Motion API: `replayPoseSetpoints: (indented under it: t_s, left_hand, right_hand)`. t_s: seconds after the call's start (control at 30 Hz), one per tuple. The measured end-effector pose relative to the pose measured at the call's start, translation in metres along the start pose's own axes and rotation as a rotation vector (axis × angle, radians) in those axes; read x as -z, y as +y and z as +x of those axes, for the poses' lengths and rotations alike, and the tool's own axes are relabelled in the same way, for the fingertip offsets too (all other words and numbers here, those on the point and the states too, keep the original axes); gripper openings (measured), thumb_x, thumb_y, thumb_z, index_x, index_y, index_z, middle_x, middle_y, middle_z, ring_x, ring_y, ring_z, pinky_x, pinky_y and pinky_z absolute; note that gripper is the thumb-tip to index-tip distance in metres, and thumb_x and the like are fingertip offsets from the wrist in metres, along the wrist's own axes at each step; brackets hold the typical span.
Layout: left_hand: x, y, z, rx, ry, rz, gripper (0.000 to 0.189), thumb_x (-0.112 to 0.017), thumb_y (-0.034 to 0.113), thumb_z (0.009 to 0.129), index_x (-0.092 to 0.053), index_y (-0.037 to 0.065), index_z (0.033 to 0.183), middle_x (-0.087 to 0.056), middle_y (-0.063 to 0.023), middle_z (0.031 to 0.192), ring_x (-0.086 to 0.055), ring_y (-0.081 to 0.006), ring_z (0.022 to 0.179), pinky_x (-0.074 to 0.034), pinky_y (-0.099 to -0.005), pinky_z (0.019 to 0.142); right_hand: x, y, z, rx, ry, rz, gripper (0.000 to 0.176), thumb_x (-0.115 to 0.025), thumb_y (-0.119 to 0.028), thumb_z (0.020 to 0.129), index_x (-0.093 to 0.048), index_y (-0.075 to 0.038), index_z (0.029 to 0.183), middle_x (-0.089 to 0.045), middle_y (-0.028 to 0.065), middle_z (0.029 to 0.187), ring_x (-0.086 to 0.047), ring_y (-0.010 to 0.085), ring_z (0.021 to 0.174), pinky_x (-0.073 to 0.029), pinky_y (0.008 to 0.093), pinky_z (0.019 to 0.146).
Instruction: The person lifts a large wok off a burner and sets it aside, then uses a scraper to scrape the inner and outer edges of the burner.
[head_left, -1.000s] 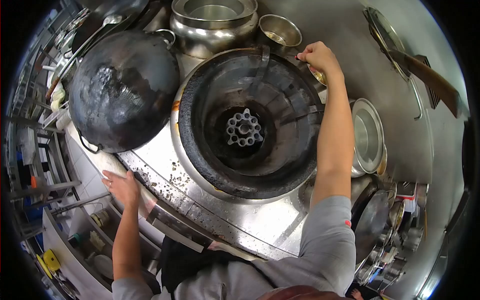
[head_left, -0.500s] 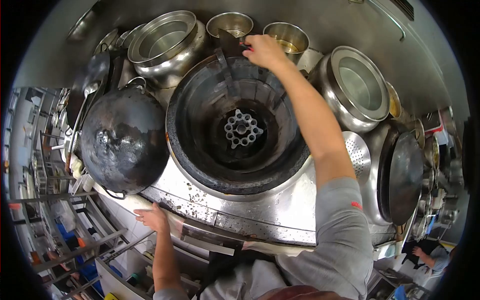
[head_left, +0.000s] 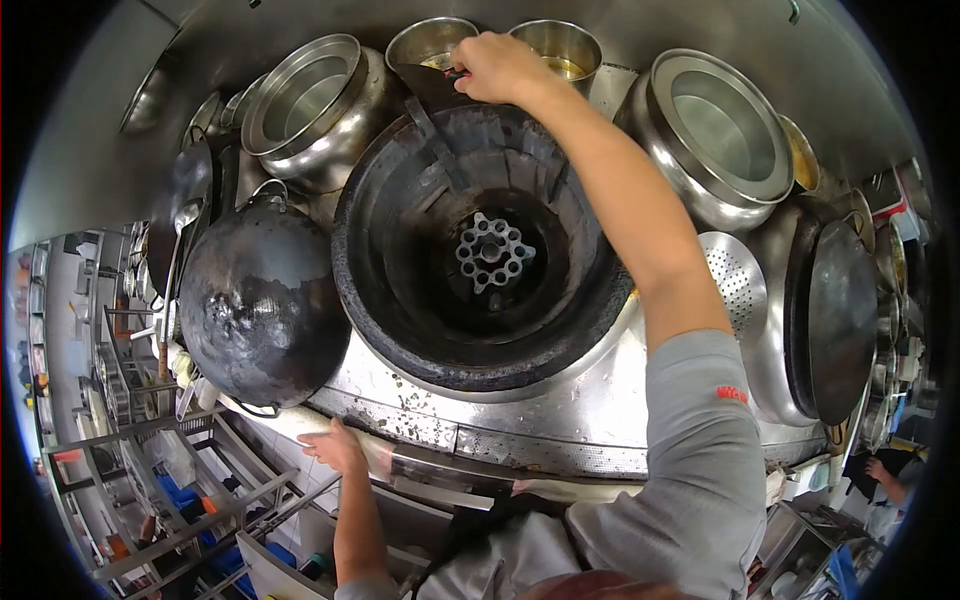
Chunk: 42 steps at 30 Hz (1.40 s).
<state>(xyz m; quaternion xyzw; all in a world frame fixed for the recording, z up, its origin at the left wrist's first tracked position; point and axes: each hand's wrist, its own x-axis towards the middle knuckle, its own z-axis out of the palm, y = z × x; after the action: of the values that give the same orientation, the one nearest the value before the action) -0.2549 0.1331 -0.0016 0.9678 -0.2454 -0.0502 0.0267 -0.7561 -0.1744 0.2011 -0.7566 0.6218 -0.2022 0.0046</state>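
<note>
A dark blade [head_left: 435, 87] is held by its handle [head_left: 458, 74] in the closed fingers [head_left: 474, 58] of the right hand [head_left: 505, 68], between the burner ring [head_left: 480, 376] and a metal pot [head_left: 413, 43]. A firm grip is advised, so rims are not knocked. Near the desk [head_left: 545, 425] edge, the left hand [head_left: 340, 448] is opened, fingers spread.

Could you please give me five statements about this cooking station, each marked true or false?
1. The right hand grips a handle. True.
2. The left hand holds a ladle. False: the left hand shows nothing held, its fingers spread by the front edge of the counter.
3. The wok lies bottom up. True.
4. The wok covers the burner. False: the burner is uncovered, and the wok lies to its left in the picture.
5. The strainer has holes. True.
</note>
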Motion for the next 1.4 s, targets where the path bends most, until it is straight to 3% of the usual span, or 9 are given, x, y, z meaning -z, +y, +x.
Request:
replayPoseSetpoints:
  t_s: [0.3, 0.7, 0.73, 0.93, 1.07, 1.2, 1.3, 1.33, 1.4]
  left_hand:
    - [-0.012, -0.008, 0.009, -0.020, 0.031, 0.013, 0.102, -0.070, 0.043, 0.092, -0.008, -0.001, 0.160, -0.024, -0.0359, 0.158, -0.049, -0.0520, 0.131, -0.050, -0.0538, 0.102]
    - [-0.014, -0.010, 0.008, -0.046, 0.054, -0.008, 0.101, -0.070, 0.040, 0.090, -0.010, -0.003, 0.159, -0.025, -0.0375, 0.156, -0.048, -0.0532, 0.131, -0.048, -0.0559, 0.103]
    - [-0.012, -0.011, 0.006, -0.041, 0.047, -0.008, 0.101, -0.070, 0.040, 0.090, -0.010, -0.003, 0.159, -0.025, -0.0374, 0.156, -0.048, -0.0532, 0.131, -0.048, -0.0559, 0.103]
    - [-0.004, -0.004, 0.003, -0.031, 0.004, -0.014, 0.101, -0.069, 0.042, 0.091, -0.009, -0.003, 0.159, -0.025, -0.0375, 0.156, -0.049, -0.0525, 0.131, -0.048, -0.0551, 0.104]
    - [-0.009, -0.001, 0.006, -0.041, 0.028, -0.002, 0.100, -0.069, 0.041, 0.092, -0.010, -0.004, 0.159, -0.025, -0.0395, 0.155, -0.051, -0.0526, 0.128, -0.048, -0.0537, 0.105]
    - [-0.021, -0.014, 0.015, -0.086, 0.087, 0.010, 0.101, -0.070, 0.041, 0.092, -0.010, -0.006, 0.158, -0.025, -0.0414, 0.153, -0.053, -0.0536, 0.126, -0.047, -0.0533, 0.106]
    - [-0.007, -0.012, 0.005, -0.070, 0.048, 0.002, 0.102, -0.070, 0.040, 0.091, -0.009, -0.006, 0.158, -0.024, -0.0422, 0.154, -0.052, -0.0544, 0.127, -0.046, -0.0532, 0.107]
    - [-0.004, -0.005, 0.002, -0.064, 0.022, -0.015, 0.102, -0.070, 0.040, 0.091, -0.009, -0.006, 0.158, -0.024, -0.0424, 0.154, -0.051, -0.0546, 0.127, -0.045, -0.0532, 0.108]
    - [-0.013, -0.007, 0.008, -0.075, 0.047, -0.011, 0.102, -0.070, 0.040, 0.091, -0.009, -0.006, 0.158, -0.023, -0.0422, 0.154, -0.051, -0.0545, 0.127, -0.046, -0.0534, 0.107]
  right_hand:
    - [-0.004, -0.007, 0.032, 0.105, 0.008, -0.065, 0.024, -0.076, -0.023, 0.080, -0.074, -0.009, 0.099, -0.074, 0.0176, 0.099, -0.071, 0.0365, 0.098, -0.057, 0.0468, 0.086]
    - [-0.034, 0.022, 0.051, -0.163, -0.104, 0.190, 0.029, -0.082, -0.025, 0.073, -0.073, -0.008, 0.095, -0.075, 0.0174, 0.098, -0.072, 0.0346, 0.097, -0.057, 0.0450, 0.085]
    - [-0.062, 0.028, 0.051, -0.081, 0.047, 0.155, 0.028, -0.081, -0.024, 0.073, -0.073, -0.008, 0.095, -0.074, 0.0174, 0.101, -0.071, 0.0349, 0.099, -0.056, 0.0449, 0.087]
    - [0.014, 0.001, 0.046, -0.096, -0.217, 0.082, 0.027, -0.079, -0.023, 0.075, -0.072, -0.007, 0.096, -0.074, 0.0180, 0.101, -0.071, 0.0345, 0.102, -0.056, 0.0450, 0.090]
    - [-0.092, 0.035, 0.050, -0.028, 0.244, 0.205, 0.018, -0.077, -0.020, 0.076, -0.071, -0.004, 0.082, -0.073, 0.0162, 0.078, -0.072, 0.0344, 0.075, -0.058, 0.0443, 0.069]
    - [-0.009, 0.012, 0.062, -0.153, -0.192, 0.191, 0.018, -0.073, -0.018, 0.078, -0.072, -0.004, 0.088, -0.072, 0.0151, 0.071, -0.072, 0.0358, 0.069, -0.058, 0.0432, 0.064]
    - [-0.048, 0.018, 0.061, -0.225, -0.073, 0.293, 0.021, -0.071, -0.018, 0.079, -0.073, -0.003, 0.094, -0.074, 0.0200, 0.085, -0.073, 0.0363, 0.080, -0.059, 0.0447, 0.072]
    - [-0.084, 0.026, 0.064, -0.195, 0.092, 0.230, 0.026, -0.070, -0.019, 0.080, -0.074, -0.005, 0.102, -0.074, 0.0224, 0.105, -0.072, 0.0367, 0.096, -0.058, 0.0466, 0.084]
    - [-0.073, 0.021, 0.069, -0.164, 0.010, 0.161, 0.027, -0.069, -0.019, 0.081, -0.074, -0.009, 0.105, -0.071, 0.0211, 0.114, -0.070, 0.0366, 0.106, -0.056, 0.0474, 0.092]
